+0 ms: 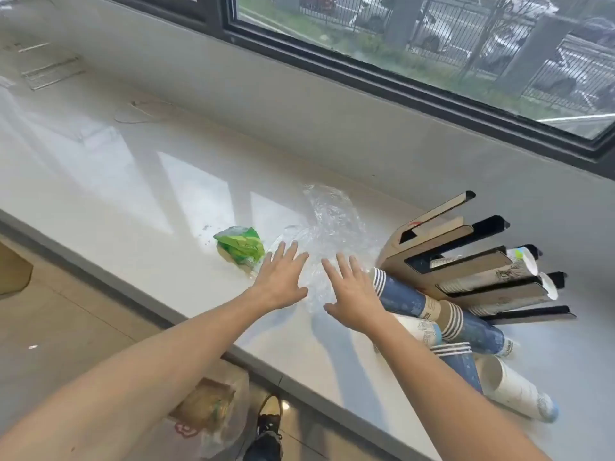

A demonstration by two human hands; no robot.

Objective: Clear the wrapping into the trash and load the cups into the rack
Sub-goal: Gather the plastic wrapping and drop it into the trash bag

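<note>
Two hands, left hand (281,281) and right hand (352,291), fingers spread and gripping nothing, poised over clear plastic wrapping (327,227) on the counter (149,194). Step, by judgement: wrapping clearance; next calls for bunching the film. Cup sleeves (466,331) lie beside the rack (466,261).

Setting: café or office pantry counter.
Evidence: white countertop (159,181) below a window (432,38), cup rack (466,261), paper cup stacks (432,314).
</note>
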